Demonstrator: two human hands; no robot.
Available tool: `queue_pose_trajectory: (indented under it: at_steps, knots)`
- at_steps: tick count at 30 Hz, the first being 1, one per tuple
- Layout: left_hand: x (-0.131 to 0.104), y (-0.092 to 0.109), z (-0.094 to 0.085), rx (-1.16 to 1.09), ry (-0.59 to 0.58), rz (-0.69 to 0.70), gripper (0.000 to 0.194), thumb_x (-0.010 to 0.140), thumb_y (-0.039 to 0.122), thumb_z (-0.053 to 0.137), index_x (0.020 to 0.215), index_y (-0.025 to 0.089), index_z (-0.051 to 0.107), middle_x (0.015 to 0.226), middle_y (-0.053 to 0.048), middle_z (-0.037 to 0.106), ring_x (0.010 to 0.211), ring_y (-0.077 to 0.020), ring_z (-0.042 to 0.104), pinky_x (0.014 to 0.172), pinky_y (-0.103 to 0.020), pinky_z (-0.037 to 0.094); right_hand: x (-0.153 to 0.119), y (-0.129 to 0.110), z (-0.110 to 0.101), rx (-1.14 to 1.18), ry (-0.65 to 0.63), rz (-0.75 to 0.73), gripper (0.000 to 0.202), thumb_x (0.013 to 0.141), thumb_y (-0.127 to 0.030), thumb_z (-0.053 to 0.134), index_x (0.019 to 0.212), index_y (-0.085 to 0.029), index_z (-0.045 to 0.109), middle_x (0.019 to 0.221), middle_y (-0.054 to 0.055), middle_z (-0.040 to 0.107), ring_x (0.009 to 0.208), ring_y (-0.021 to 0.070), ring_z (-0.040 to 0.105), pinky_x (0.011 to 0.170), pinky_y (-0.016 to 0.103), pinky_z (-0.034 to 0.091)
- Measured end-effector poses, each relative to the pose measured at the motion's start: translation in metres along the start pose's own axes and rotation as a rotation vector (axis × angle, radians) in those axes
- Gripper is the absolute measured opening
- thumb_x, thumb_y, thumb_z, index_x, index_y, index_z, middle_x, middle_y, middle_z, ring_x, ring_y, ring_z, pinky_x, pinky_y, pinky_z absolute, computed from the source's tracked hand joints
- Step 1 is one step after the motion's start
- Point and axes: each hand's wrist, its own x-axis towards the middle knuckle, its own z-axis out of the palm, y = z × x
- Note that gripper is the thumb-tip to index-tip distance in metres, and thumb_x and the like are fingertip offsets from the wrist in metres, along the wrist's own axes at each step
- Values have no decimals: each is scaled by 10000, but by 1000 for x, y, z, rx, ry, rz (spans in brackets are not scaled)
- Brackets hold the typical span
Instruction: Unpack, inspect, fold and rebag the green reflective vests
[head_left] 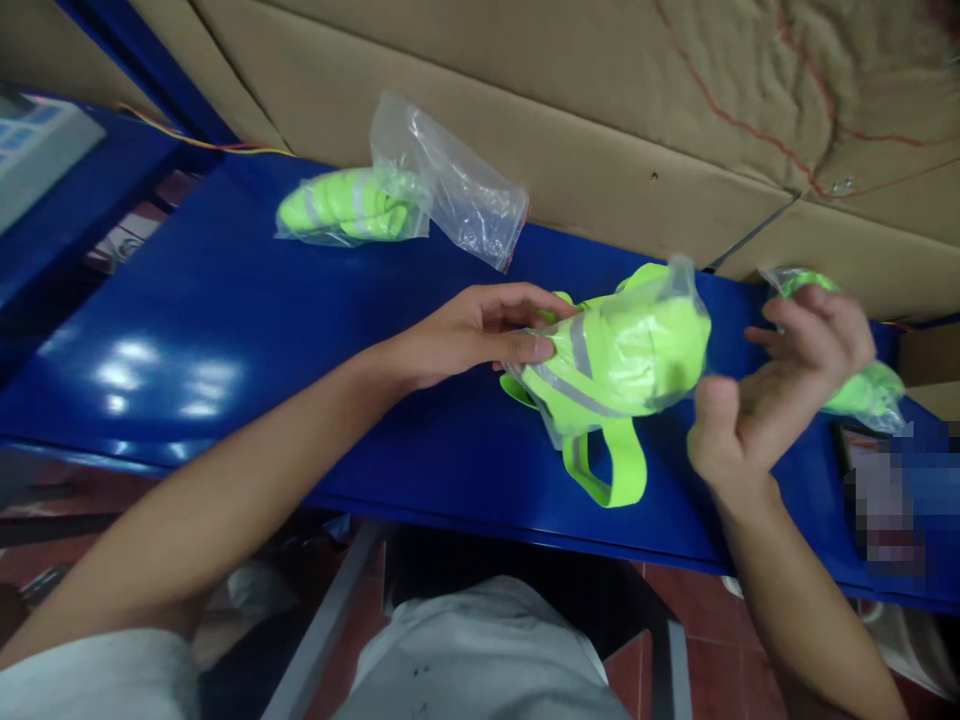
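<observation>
My left hand (pixel 495 330) pinches the open end of a clear plastic bag with a neon yellow reflective vest (pixel 622 360) partly inside it, above the blue table. Grey reflective bands cross the bundle, and a loop of yellow strap (pixel 611 465) hangs out of the bag towards me. To the right of the bundle, my right hand (pixel 780 390) is raised with fingers spread and slightly curled, apart from the bag and holding nothing. Behind that hand lies another bagged yellow bundle (pixel 870 395), partly hidden by it.
A bagged yellow bundle (pixel 352 205) lies at the back left of the blue table (pixel 262 330). Beside it, a clear plastic bag (pixel 472 190) leans near the cardboard wall (pixel 600 130). A pale device (pixel 45 150) sits far left. A blurred-out patch (pixel 907 490) covers the right end.
</observation>
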Motion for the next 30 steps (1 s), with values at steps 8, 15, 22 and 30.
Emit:
queue_pose_trajectory:
  at_steps: [8,15,22,30]
  knots:
    - [3,-5,8,-176,71,-56,377,807,417,864,1123,235,771,1020,-56,733,715,-106,659,575,-197,542,3,22,10,565,-255,760,302,952,-570,652,930,-280,734,806,3,672,736,201,652,632,364,559]
    - [2,-3,5,-53,-32,-136,394,784,332,881,1102,174,709,870,-53,767,721,-164,740,660,-274,619,1,26,20,526,-82,691,172,936,-519,697,990,-356,712,1005,4,715,831,216,641,691,393,554]
    - [2,3,2,118,101,-60,342,842,375,822,1121,195,740,777,-33,749,643,-148,691,606,-254,564,6,22,17,333,-95,439,154,971,-374,670,1082,-272,701,1110,40,704,999,201,657,882,390,546]
    - [5,6,4,123,386,-156,474,749,461,882,1197,382,747,896,21,781,780,-146,682,712,-247,542,8,28,20,587,-293,669,443,859,-634,728,1133,-295,648,1060,23,674,882,179,627,756,342,559]
